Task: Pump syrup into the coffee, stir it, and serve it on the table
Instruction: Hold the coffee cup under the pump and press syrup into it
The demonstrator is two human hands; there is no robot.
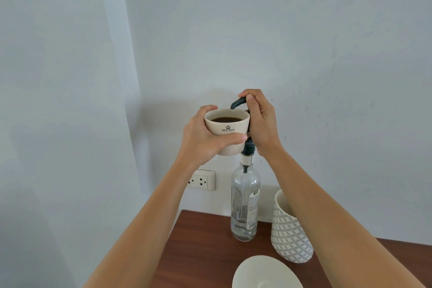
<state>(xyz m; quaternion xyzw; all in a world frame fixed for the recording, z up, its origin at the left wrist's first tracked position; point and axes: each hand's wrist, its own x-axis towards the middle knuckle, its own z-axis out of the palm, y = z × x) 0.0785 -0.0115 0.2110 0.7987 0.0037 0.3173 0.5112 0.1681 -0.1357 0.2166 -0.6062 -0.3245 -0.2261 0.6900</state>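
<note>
- left hand (205, 140) grips coffee cup (226, 132), rim right under pump spout (236, 103)
- right hand (260, 121) curled on pump head, bottle (245, 203) upright below

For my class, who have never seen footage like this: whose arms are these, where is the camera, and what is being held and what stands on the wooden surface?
There is no machine here. One wide-angle camera sits on a person's head, looking forward and down, so the two bare arms are the wearer's own. The left hand grips a cream cup of dark coffee, lifted in the air under the dark pump spout. The right hand is wrapped round the pump head on top of a clear glass syrup bottle. The bottle stands on a brown wooden table, beside a patterned white-and-grey container. A white saucer lies nearer the camera. A wall socket is behind.
</note>
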